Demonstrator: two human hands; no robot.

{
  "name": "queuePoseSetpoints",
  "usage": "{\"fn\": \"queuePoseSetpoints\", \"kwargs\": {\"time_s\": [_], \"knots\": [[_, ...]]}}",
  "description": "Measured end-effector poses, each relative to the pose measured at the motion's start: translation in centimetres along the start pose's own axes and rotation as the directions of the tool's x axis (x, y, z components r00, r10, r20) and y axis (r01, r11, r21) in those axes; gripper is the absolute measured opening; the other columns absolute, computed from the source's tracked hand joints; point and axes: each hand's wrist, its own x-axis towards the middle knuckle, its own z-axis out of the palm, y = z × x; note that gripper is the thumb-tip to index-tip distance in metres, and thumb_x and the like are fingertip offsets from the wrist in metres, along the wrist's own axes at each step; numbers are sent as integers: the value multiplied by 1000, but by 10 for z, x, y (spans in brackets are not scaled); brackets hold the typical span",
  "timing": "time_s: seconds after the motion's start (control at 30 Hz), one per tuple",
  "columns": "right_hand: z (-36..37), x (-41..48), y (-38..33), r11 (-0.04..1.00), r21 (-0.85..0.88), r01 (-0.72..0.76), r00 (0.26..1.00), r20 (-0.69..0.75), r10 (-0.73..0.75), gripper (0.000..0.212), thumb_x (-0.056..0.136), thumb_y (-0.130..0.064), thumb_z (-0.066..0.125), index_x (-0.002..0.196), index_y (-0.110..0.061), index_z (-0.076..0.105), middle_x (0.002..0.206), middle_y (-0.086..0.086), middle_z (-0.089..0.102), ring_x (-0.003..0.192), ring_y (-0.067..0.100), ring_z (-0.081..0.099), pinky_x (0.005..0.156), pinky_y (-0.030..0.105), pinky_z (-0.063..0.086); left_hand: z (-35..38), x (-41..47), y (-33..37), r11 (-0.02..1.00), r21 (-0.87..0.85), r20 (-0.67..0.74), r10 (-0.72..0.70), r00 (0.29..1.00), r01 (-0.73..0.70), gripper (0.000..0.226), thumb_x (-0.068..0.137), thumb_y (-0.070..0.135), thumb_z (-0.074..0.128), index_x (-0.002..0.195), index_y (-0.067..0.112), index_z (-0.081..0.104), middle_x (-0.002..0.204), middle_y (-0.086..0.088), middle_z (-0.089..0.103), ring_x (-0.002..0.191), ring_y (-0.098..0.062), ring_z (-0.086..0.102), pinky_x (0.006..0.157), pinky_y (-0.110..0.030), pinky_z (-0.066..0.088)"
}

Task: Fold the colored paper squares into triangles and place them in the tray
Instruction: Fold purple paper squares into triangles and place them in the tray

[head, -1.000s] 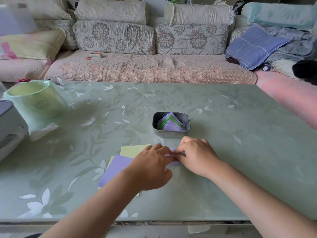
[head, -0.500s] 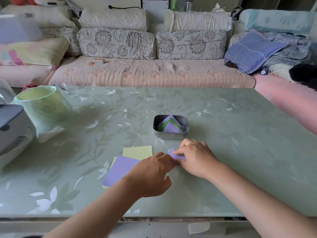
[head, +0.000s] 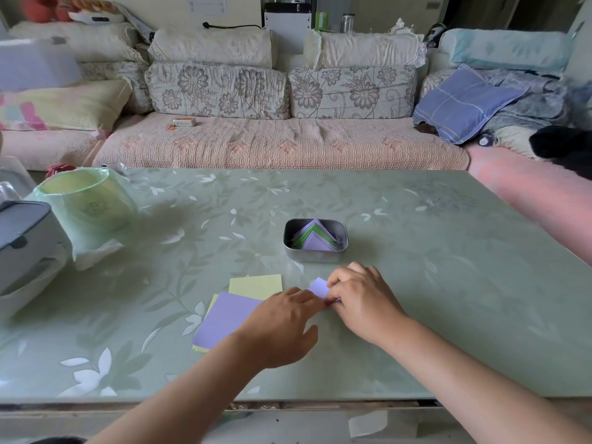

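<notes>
A small metal tray [head: 290, 236] sits mid-table and holds several folded purple and green paper triangles. Just in front of it, my right hand [head: 362, 301] pinches a folded purple paper [head: 319, 286], which sticks up between my two hands. My left hand [head: 282, 325] meets it from the left, fingertips at the paper's near edge; how they hold it is hidden. Flat paper squares lie to the left: a purple square [head: 224, 318] on top, a yellow square [head: 256, 285] behind it.
A green-lined bin [head: 86, 206] stands at the table's left, with a grey and white appliance [head: 25, 248] at the far left edge. A sofa with cushions runs behind the green floral table [head: 448, 283].
The purple paper has risen from under my hands and now shows between them. Both hands stay close together in front of the tray.
</notes>
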Motion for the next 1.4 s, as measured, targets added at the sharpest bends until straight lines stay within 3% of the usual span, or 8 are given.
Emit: {"fn": "queuePoseSetpoints", "kwargs": {"time_s": [0.17, 0.43, 0.53, 0.7, 1.03, 1.2, 1.3, 1.4], "knots": [[0, -12, 0, 994, -80, 76, 997, 12, -75, 15, 70, -20, 60, 67, -27, 73, 85, -15, 68, 78, 22, 60, 68, 35, 42, 10, -1, 0, 993, 106, -59, 58, 997, -52, 52, 86, 42, 40, 133, 30, 58, 119, 4, 61, 102, -22, 59, 87, -38, 52], [0, -26, 2, 990, -123, 65, 984, 176, -43, 53, 75, -37, 27, 93, -23, 75, 114, -7, 67, 103, 21, 61, 88, 37, 39, 9, -3, 5, 987, 156, -170, 49, 984, -22, 41, 77, 36, 45, 106, 29, 72, 100, 7, 67, 84, -17, 64, 74, -31, 56], [0, -28, 2, 990, -130, 51, 986, 164, -30, 54, 76, -33, 27, 99, -26, 75, 113, -6, 68, 101, 21, 63, 87, 37, 41, 2, -4, 2, 984, 175, -140, -9, 990, 33, 40, 76, 37, 39, 83, 23, 76, 91, 4, 70, 79, -20, 65, 71, -34, 57], [1, -29, -1, 993, -109, 35, 991, 134, -20, 51, 76, -29, 29, 99, -27, 74, 111, -7, 68, 101, 18, 63, 83, 36, 41, -8, -12, -3, 976, 147, -68, -149, 986, 158, 65, 77, 46, 18, 91, 15, 74, 109, 1, 67, 99, -22, 61, 92, -34, 46], [-4, -30, -2, 1000, -11, -13, 985, 170, 15, 45, 85, -27, 43, 120, -29, 71, 141, -10, 56, 126, 13, 53, 96, 32, 34, -3, -21, -9, 959, 59, -20, -276, 961, 276, 30, 81, 27, 41, 86, 12, 67, 119, 6, 66, 111, -17, 57, 93, -32, 48], [-10, -33, -5, 1000, -8, -21, 978, 206, 22, 43, 92, -25, 49, 132, -30, 63, 146, -12, 50, 132, 11, 47, 102, 31, 31, -7, -18, -7, 949, 16, 11, -316, 949, 316, 40, 85, 34, 44, 108, 14, 71, 132, 5, 63, 122, -16, 55, 103, -25, 42], [-10, -34, -5, 1000, -15, -27, 972, 232, 29, 45, 91, -26, 47, 134, -32, 60, 142, -9, 51, 129, 14, 49, 102, 34, 33, -14, -17, -3, 933, -7, 9, -360, 933, 360, 56, 81, 51, 38, 105, 11, 70, 127, 2, 64, 121, -18, 55, 102, -28, 43], [-8, -34, -7, 999, -45, -8, 966, 256, 19, 54, 90, -25, 44, 142, -38, 50, 146, -5, 46, 131, 18, 47, 103, 38, 33, -14, -16, 2, 955, -14, -117, -294, 948, 295, 58, 80, 50, 35, 97, 8, 72, 118, -5, 67, 113, -25, 60, 95, -29, 48]]}}
